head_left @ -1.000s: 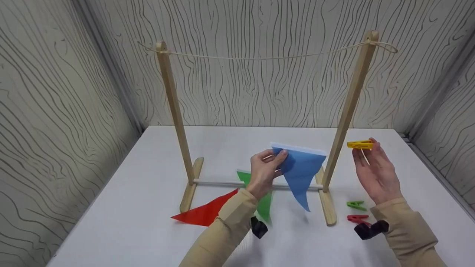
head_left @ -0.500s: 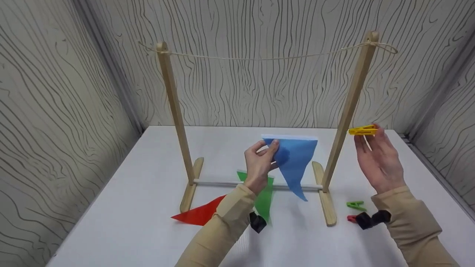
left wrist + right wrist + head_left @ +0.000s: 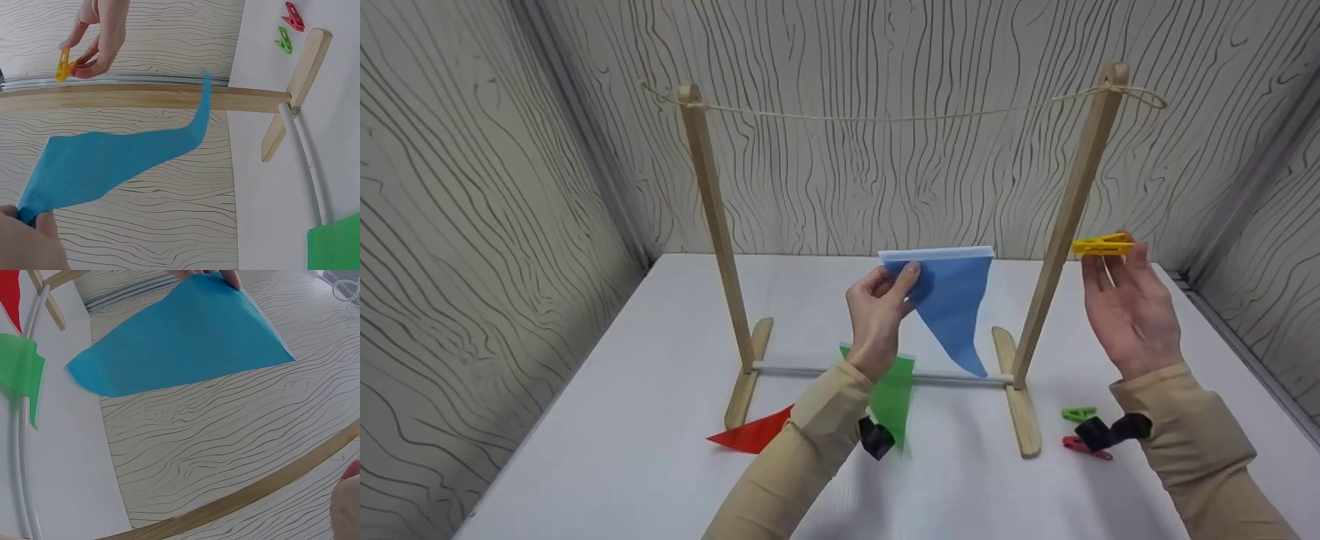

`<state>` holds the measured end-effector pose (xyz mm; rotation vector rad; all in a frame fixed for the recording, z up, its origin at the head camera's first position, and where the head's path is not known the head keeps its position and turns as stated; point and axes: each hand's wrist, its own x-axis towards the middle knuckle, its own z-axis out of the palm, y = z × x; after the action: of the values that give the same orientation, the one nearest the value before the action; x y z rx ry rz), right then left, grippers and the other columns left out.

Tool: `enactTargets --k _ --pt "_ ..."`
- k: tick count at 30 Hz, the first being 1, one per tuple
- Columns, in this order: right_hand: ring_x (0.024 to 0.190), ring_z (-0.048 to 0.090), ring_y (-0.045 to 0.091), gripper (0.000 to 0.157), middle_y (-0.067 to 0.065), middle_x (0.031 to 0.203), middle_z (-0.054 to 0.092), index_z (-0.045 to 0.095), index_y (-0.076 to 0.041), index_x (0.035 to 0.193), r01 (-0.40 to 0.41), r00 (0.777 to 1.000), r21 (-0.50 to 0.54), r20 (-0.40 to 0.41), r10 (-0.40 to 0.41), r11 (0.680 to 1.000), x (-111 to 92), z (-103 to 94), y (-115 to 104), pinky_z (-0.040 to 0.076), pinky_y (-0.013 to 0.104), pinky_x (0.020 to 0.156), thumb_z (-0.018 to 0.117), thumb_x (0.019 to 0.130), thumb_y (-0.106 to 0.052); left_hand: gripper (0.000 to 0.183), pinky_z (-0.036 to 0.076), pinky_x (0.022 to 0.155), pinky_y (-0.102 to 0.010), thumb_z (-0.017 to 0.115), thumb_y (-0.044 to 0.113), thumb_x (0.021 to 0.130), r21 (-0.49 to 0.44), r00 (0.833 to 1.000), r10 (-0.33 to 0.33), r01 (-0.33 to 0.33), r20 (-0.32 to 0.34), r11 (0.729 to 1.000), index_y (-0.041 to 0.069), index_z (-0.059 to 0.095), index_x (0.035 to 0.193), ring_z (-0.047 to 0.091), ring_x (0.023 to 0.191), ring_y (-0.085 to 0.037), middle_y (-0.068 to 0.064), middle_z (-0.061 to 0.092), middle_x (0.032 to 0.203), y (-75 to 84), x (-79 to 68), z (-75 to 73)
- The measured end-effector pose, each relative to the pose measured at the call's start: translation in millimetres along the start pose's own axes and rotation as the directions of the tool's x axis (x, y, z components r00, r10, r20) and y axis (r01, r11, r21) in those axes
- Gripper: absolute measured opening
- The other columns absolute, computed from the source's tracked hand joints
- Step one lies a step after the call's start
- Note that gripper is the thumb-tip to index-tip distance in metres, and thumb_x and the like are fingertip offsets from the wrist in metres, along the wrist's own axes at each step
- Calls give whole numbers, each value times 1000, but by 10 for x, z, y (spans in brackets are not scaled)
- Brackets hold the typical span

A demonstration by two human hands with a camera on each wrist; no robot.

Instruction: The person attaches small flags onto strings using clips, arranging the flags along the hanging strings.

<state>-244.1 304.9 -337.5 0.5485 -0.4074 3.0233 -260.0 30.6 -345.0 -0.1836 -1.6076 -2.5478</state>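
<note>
My left hand (image 3: 877, 315) pinches a blue triangular pennant (image 3: 952, 300) by its upper left corner, just under the white top band. The pennant hangs point down below the string (image 3: 840, 118) of a wooden frame, its tip curling in the left wrist view. My right hand (image 3: 1136, 315), palm facing the camera, holds a yellow clothespin (image 3: 1102, 245) between thumb and fingertips, to the right of the right post (image 3: 1065, 232). In the left wrist view the yellow clothespin (image 3: 64, 66) sits at the thumb and fingertips. Only part of the right hand (image 3: 346, 506) shows in the right wrist view.
A green pennant (image 3: 894, 397) lies over the frame's white crossbar (image 3: 802, 369). Left of it, a red pennant (image 3: 750, 435) is partly hidden by the left sleeve. Green (image 3: 1078, 414) and red (image 3: 1084, 448) clothespins lie on the white table (image 3: 607, 420). The left post (image 3: 716, 232) stands beyond them.
Both hands have risen, the left one also drifting slightly left with the blue pennant and the right one slightly right with the yellow clothespin. The pennant's top edge has become nearly level.
</note>
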Motion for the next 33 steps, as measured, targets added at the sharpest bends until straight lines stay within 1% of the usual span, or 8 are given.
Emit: enactTargets --k 4,10,14,18,22,26,28,33 --pt "124 51 24 27 12 126 53 50 -1 131 1 1000 6 26 -1 1000 29 67 -1 17 19 127 46 105 -8 33 58 97 -46 71 10 93 -4 1000 23 -23 -19 1000 -4 64 123 72 106 -26 -20 71 116 41 29 16" --pt "124 51 26 28 13 127 54 50 0 132 11 999 9 45 -11 1000 73 171 8 15 19 127 47 105 -8 52 55 101 -50 76 8 88 51 995 86 -84 -43 995 3 56 136 70 109 -27 -16 70 117 141 49 40" --pt "121 51 27 26 14 124 54 52 2 128 30 998 21 48 -31 999 113 238 20 17 20 127 49 104 -7 54 57 100 -45 75 5 89 65 987 158 -155 -35 986 8 55 139 71 99 -19 -9 71 105 198 58 74" --pt "120 51 28 25 15 122 55 54 4 126 42 997 36 56 -44 998 157 297 33 18 21 127 50 103 -6 53 58 96 -41 72 7 92 96 979 204 -200 -24 975 8 53 142 68 92 -14 -2 66 96 255 79 117" --pt "121 51 28 26 15 122 55 53 4 127 55 997 26 59 -56 998 186 352 48 26 24 125 50 103 -7 56 58 96 -42 70 10 94 118 980 200 -195 -26 974 7 50 146 67 95 -17 -2 60 97 314 107 172" --pt "120 52 28 27 16 123 53 50 4 128 75 995 27 60 -76 997 217 418 60 30 26 123 51 103 -7 56 55 102 -43 68 13 96 116 983 179 -173 -40 978 5 47 148 64 107 -20 -2 59 100 376 132 234" --pt "119 52 29 28 17 122 53 50 4 128 85 994 27 60 -86 996 241 456 63 31 26 123 51 103 -7 50 53 105 -44 66 15 98 117 984 175 -170 -38 979 4 50 145 62 111 -21 -5 60 102 407 144 262" --pt "116 54 30 27 18 121 55 53 6 125 119 992 21 47 -120 993 308 559 64 28 26 125 55 100 -4 35 49 110 -46 59 17 102 97 985 172 -168 -25 981 1 56 133 60 118 -23 -14 62 120 480 170 319"
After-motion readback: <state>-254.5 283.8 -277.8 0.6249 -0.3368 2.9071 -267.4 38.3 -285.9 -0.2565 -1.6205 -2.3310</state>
